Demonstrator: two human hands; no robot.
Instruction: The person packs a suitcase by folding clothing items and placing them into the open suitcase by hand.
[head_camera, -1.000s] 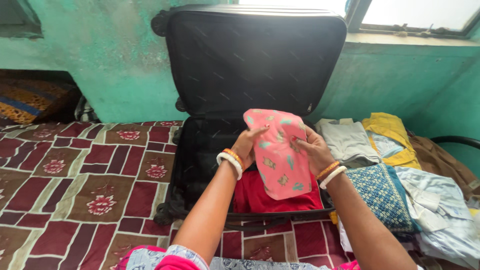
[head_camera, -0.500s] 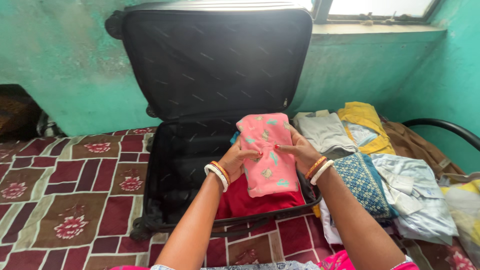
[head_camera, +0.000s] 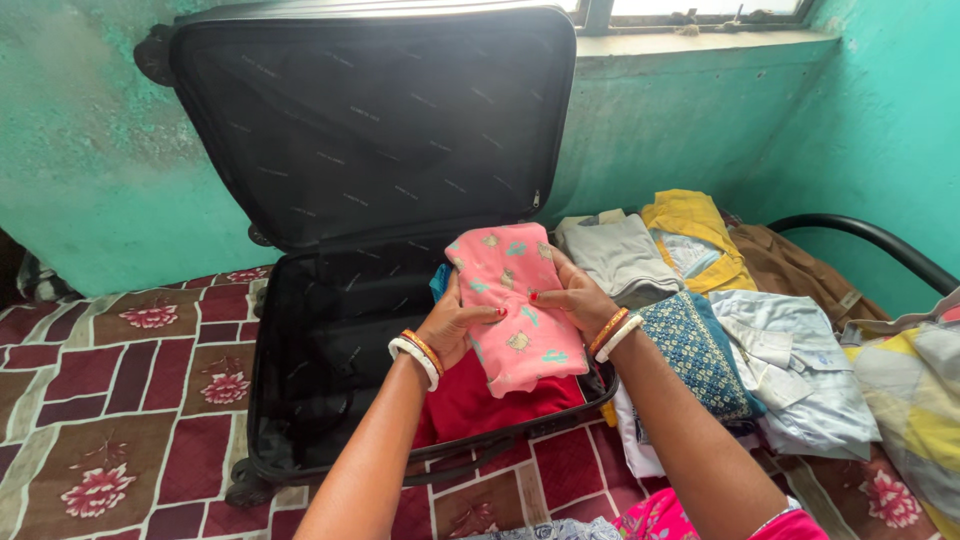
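Left hand (head_camera: 450, 325) and right hand (head_camera: 575, 298): both clasp a folded pink cloth (head_camera: 515, 300), hiding a red garment (head_camera: 480, 405) below. Black suitcase (head_camera: 330, 340), open on patterned bed (head_camera: 130, 390); green walls.

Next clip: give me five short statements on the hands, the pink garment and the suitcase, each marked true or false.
1. Both hands hold the folded pink patterned garment. True: left hand and right hand grip its sides.
2. The black fabric-lined suitcase is zipped shut. False: its lid stands open against the wall.
3. A folded red cloth lies in the suitcase. True.
4. The stack of folded clothes lies left of the suitcase. False: it lies to its right.
5. The wrists are bare. False: both wear bangles.
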